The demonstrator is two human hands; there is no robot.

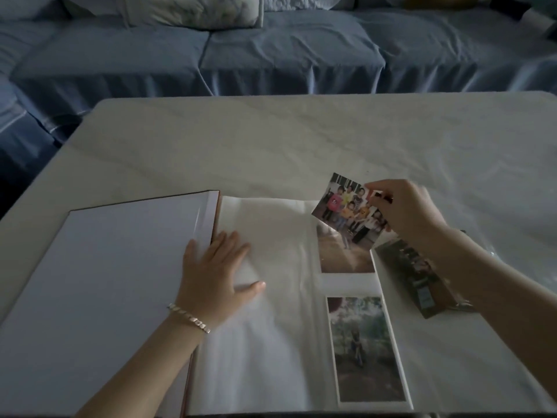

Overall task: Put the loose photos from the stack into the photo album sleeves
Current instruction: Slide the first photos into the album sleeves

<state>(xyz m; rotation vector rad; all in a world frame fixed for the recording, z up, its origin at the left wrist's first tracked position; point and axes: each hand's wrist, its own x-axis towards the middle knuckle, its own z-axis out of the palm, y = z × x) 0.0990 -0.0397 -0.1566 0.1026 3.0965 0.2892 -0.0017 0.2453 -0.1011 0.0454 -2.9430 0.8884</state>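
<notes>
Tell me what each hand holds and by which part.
The right hand pinches a loose photo by its right edge. The left hand holds nothing; it rests flat on the album page.

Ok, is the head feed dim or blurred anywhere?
Head view: dim throughout, the sofa darkest; the right hand and the group photo it pinches look slightly motion-blurred; a faint glare streak lies on the photo album near its spine.

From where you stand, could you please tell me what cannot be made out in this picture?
1. Head view: upper sleeved photo is blurred, its top covered by the held photo in the right hand.
2. Head view: loose stack partly hidden by the right forearm; count unknowable.
3. Head view: album cut off by the bottom edge.
</notes>
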